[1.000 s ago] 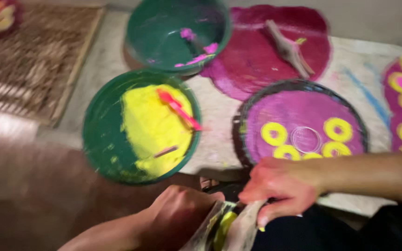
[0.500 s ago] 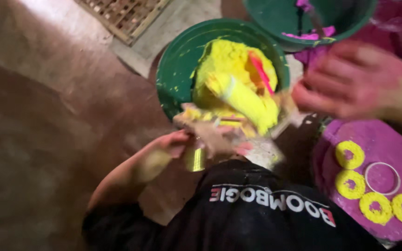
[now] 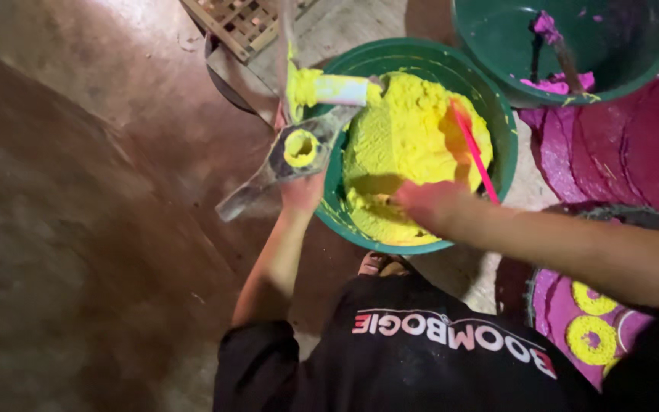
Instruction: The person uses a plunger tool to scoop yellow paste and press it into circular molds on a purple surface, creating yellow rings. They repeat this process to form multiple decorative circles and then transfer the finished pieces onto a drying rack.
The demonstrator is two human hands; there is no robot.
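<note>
**Bag held open at the bowl rim, other hand in the yellow paste**

Head view: the left hand is clamped on a clear piping bag, its mouth held open with a dab of yellow showing inside. The bag sits just left of the green bowl, touching its near rim. Just above this hand, a pale tube smeared with yellow lies across the rim.

The right hand is down in the yellow paste, fingers loosely curled into it; whether they have closed on a scoop I cannot tell. A pink spatula stands in the paste just beyond this hand.

Half a second earlier the right hand was raised and open above the bowl, and the bag was held lower, closer to the body. Now the hand has dropped into the paste and the bag has come up to the rim, which reads as filling under way.

Beyond the right hand, a 2nd green bowl holds pink traces. Under the right forearm, a tray carries yellow rings on pink.
</note>
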